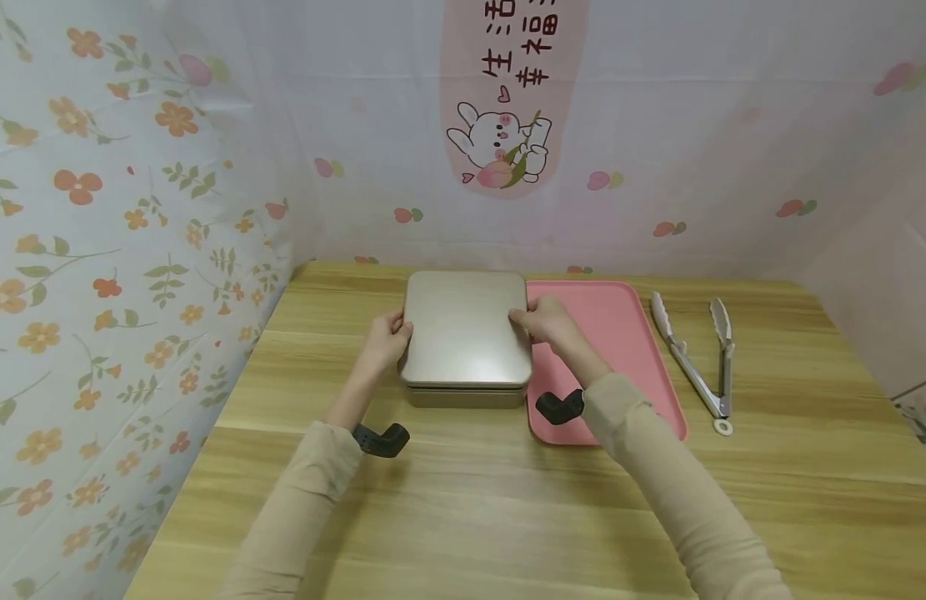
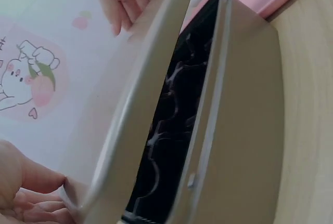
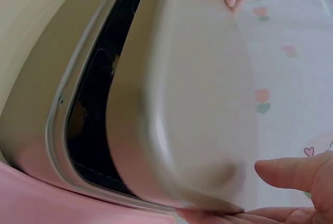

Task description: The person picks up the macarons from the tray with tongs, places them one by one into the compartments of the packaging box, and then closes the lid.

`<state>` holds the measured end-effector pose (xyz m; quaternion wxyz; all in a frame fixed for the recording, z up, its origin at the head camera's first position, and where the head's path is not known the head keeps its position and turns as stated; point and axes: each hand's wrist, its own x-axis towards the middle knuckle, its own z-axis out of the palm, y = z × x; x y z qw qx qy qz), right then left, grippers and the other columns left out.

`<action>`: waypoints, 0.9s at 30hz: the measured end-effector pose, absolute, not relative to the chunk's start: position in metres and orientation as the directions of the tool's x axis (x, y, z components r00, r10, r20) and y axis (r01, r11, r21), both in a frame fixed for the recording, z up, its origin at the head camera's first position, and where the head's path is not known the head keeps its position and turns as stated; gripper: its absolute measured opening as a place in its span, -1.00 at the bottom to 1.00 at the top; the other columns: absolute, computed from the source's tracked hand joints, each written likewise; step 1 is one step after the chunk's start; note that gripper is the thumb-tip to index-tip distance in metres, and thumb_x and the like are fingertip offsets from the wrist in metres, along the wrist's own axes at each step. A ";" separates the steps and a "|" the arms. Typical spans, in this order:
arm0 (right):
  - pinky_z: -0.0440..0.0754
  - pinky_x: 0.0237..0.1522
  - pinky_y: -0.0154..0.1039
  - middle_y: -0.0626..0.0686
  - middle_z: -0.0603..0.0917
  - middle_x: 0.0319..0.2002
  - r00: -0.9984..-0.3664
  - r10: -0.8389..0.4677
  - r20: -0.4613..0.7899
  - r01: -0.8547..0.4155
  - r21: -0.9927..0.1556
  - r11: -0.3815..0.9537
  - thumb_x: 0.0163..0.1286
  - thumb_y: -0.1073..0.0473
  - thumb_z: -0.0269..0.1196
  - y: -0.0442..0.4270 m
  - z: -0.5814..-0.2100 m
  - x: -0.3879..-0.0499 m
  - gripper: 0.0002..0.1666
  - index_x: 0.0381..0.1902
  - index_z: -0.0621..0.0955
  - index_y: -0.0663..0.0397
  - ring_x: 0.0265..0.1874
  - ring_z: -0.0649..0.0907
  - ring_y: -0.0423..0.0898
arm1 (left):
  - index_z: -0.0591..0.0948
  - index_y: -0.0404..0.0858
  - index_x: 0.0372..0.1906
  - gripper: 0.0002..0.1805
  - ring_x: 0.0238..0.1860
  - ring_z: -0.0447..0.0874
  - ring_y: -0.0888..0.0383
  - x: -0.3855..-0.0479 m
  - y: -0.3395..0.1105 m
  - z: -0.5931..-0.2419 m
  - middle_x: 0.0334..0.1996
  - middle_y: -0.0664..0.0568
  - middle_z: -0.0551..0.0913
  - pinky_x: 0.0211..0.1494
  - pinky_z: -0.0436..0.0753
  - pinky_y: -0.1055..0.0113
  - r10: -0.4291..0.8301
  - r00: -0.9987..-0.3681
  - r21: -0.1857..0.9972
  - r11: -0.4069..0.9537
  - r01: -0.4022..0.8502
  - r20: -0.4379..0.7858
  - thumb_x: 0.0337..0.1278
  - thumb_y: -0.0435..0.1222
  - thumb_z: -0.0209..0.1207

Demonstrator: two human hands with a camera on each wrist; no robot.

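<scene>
A square metal tin (image 1: 466,400), champagne coloured, stands on the table with its lid (image 1: 466,325) raised off its near side. My left hand (image 1: 387,337) grips the lid's left edge. On the opposite edge, my right hand (image 1: 548,321) holds the lid with the thumb on top and the fingers below. Through the gap, the left wrist view shows a black insert (image 2: 171,115) with wavy-edged compartments inside the tin. The right wrist view also shows this dark interior, with a small brownish patch in it. Most of the contents are hidden by the lid.
A pink tray (image 1: 608,325) lies right beside the tin, partly under my right forearm. Metal tongs (image 1: 703,375) lie spread on the wooden table (image 1: 463,508) further right. Printed cloth walls (image 1: 658,150) stand behind and at the sides.
</scene>
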<state>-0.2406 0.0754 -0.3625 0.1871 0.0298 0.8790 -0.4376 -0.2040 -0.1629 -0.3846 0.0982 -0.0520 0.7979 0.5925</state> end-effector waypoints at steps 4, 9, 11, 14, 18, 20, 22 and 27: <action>0.63 -0.05 -0.09 0.16 0.53 -0.26 -0.929 -0.090 -0.358 0.210 -0.712 0.670 0.35 0.06 0.05 0.075 -0.365 -0.241 -0.64 -0.30 0.51 0.32 -0.19 0.61 0.02 | -0.01 -0.53 0.35 -0.46 0.37 0.11 -0.13 -0.204 -0.160 -0.391 0.33 -0.35 0.14 0.38 0.24 0.14 0.018 -0.973 0.917 0.338 -0.211 -0.231 0.35 -0.41 -0.22; 0.67 -0.19 -0.21 0.04 0.44 -0.45 -0.925 -0.070 -0.372 0.228 -0.694 0.683 0.31 0.08 0.08 0.073 -0.372 -0.243 -0.70 -0.50 0.43 0.20 -0.32 0.57 -0.09 | 0.05 -0.53 0.34 -0.46 0.36 0.14 -0.12 -0.205 -0.158 -0.398 0.31 -0.34 0.19 0.38 0.25 0.15 -0.011 -0.977 0.907 0.368 -0.203 -0.215 0.34 -0.40 -0.18; 0.66 -0.25 -0.25 0.03 0.44 -0.47 -0.920 -0.068 -0.387 0.242 -0.695 0.677 0.31 0.09 0.09 0.072 -0.376 -0.243 -0.72 -0.49 0.41 0.18 -0.33 0.56 -0.09 | 0.06 -0.51 0.34 -0.46 0.36 0.14 -0.12 -0.205 -0.158 -0.400 0.32 -0.32 0.19 0.39 0.24 0.15 -0.021 -0.976 0.900 0.381 -0.210 -0.219 0.33 -0.39 -0.17; 0.65 -0.24 -0.24 0.01 0.41 -0.51 -0.910 -0.070 -0.408 0.256 -0.689 0.678 0.30 0.09 0.08 0.071 -0.380 -0.245 -0.72 -0.50 0.38 0.15 -0.33 0.57 -0.07 | 0.08 -0.49 0.34 -0.45 0.35 0.16 -0.13 -0.205 -0.159 -0.402 0.31 -0.32 0.21 0.39 0.24 0.13 -0.038 -0.975 0.883 0.417 -0.214 -0.219 0.32 -0.38 -0.15; 0.65 -0.16 -0.14 -0.04 0.35 -0.65 -0.912 -0.080 -0.403 0.234 -0.669 0.705 0.29 0.09 0.07 0.068 -0.383 -0.246 -0.67 -0.61 0.32 0.10 -0.45 0.56 -0.09 | 0.09 -0.48 0.34 -0.45 0.35 0.16 -0.13 -0.206 -0.161 -0.405 0.31 -0.32 0.21 0.39 0.22 0.13 -0.044 -0.975 0.871 0.442 -0.216 -0.219 0.31 -0.37 -0.13; 0.65 -0.20 -0.14 -0.07 0.32 -0.74 -0.917 -0.089 -0.388 0.214 -0.669 0.711 0.28 0.10 0.08 0.067 -0.384 -0.246 -0.63 -0.68 0.30 0.07 -0.54 0.52 -0.12 | 0.09 -0.48 0.34 -0.44 0.36 0.15 -0.13 -0.206 -0.162 -0.406 0.31 -0.31 0.21 0.39 0.23 0.14 -0.038 -0.973 0.866 0.450 -0.219 -0.226 0.31 -0.36 -0.12; 0.64 -0.27 -0.17 -0.10 0.27 -0.80 -0.921 -0.097 -0.376 0.199 -0.672 0.713 0.26 0.11 0.08 0.068 -0.385 -0.246 -0.60 -0.73 0.28 0.05 -0.60 0.47 -0.14 | 0.09 -0.48 0.34 -0.44 0.36 0.15 -0.12 -0.207 -0.162 -0.406 0.31 -0.31 0.21 0.39 0.24 0.15 -0.030 -0.972 0.857 0.466 -0.221 -0.234 0.31 -0.35 -0.12; 0.62 -0.36 -0.24 -0.09 0.27 -0.82 -0.921 -0.104 -0.376 0.185 -0.655 0.733 0.26 0.11 0.08 0.070 -0.385 -0.247 -0.58 -0.76 0.28 0.04 -0.63 0.46 -0.15 | 0.16 -0.46 0.33 -0.45 0.32 0.25 -0.12 -0.210 -0.164 -0.407 0.28 -0.30 0.28 0.34 0.33 0.15 -0.025 -0.965 0.822 0.517 -0.237 -0.262 0.31 -0.33 -0.09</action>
